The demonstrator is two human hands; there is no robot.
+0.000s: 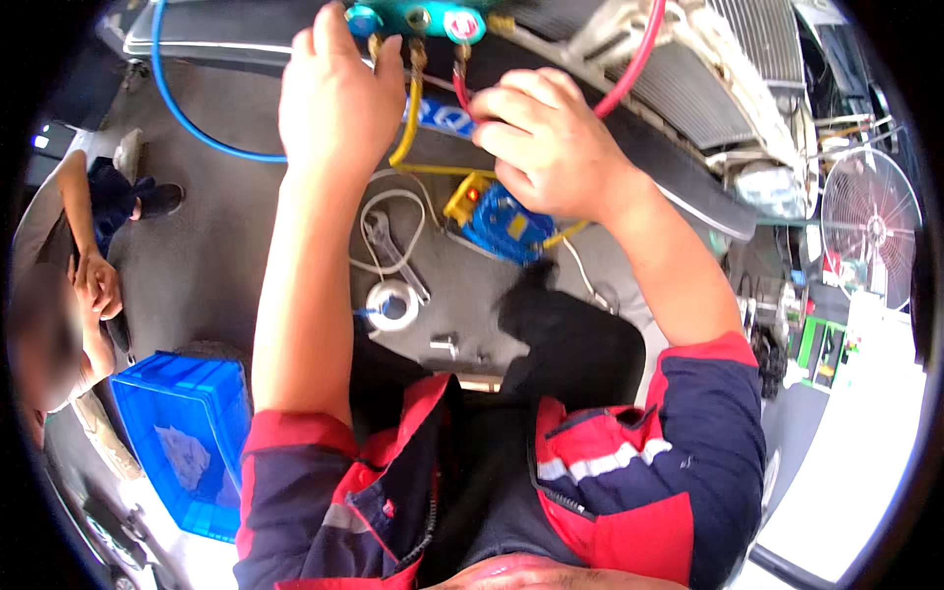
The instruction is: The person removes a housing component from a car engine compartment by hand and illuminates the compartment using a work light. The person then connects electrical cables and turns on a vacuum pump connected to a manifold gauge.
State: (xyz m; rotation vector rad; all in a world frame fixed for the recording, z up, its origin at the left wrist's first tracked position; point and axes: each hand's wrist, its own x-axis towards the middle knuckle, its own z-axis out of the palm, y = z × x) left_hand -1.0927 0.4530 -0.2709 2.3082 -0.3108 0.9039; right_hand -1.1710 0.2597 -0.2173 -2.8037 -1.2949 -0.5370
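A teal manifold block with a blue knob and a red knob is at the top of the view. My left hand is closed around the fitting under its blue side, thumb and forefinger on either side of the brass. A blue hose loops to the left. From the middle port hangs a yellow hose. My right hand has its fingers curled at the red hose, just below the red side's fitting. Its fingertips partly hide the hose.
Below my hands, a blue and yellow pump stands on the floor, near an adjustable wrench and a white coil. A blue crate and a seated person are left. A vehicle's radiator and a fan are right.
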